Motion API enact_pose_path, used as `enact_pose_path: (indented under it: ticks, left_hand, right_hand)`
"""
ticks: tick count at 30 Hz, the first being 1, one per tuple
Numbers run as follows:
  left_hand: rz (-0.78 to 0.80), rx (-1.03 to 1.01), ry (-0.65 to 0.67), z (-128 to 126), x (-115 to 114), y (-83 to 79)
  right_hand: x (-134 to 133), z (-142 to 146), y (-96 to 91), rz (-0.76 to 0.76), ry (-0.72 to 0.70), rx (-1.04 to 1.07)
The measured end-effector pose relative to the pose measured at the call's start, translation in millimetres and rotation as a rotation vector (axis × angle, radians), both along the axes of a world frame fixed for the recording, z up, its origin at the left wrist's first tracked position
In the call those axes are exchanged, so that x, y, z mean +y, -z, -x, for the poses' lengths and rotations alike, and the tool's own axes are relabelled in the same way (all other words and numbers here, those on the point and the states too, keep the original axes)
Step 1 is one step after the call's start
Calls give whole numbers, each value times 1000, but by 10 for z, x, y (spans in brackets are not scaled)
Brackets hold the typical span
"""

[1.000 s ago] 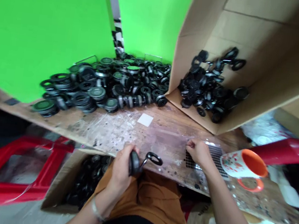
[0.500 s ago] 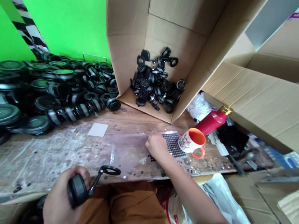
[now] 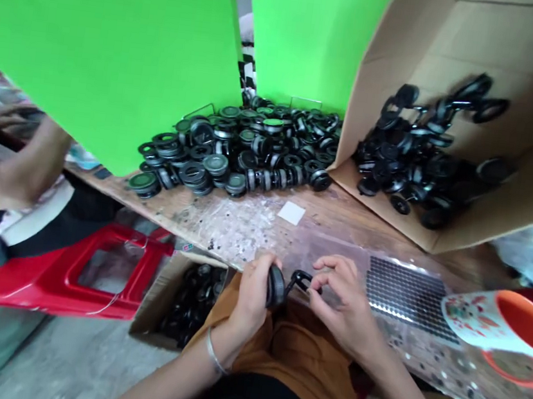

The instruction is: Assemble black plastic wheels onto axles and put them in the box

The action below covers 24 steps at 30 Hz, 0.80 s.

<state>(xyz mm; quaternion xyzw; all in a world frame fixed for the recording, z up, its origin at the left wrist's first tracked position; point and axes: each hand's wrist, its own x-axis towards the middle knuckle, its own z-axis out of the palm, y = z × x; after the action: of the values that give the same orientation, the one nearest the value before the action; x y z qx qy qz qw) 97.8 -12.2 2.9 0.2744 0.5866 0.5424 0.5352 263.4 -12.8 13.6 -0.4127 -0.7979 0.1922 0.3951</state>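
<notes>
Black part [image 3: 280,285] between both hands at the bench edge [image 3: 220,257].

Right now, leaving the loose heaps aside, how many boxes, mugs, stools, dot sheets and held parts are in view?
Boxes: 2 (big box, floor box)
Mug: 1
Stool: 1
Dot sheet: 1
Held part: 1
Total: 6

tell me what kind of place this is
Probably a small assembly workshop: a heap of black round parts on a worn wooden bench, a cardboard box holding more, and the left hand and right hand holding one black part.
</notes>
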Motion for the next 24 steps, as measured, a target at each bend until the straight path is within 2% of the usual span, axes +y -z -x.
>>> enact_pose_path:
  ticks: [7, 15, 19, 24]
  left_hand:
    - [-12, -34, 23, 19, -23, 11]
    - [-9, -41, 49, 21, -46, -20]
    - [3, -79, 7, 52, -35, 9]
    - [5, -149, -59, 99, 0, 72]
  right_hand:
    - [86, 104, 106, -180, -9, -127]
    - [169, 87, 77, -135, -124, -239]
    - [148, 74, 124, -149, -159, -204]
    - [28, 142, 247, -198, -108, -58]
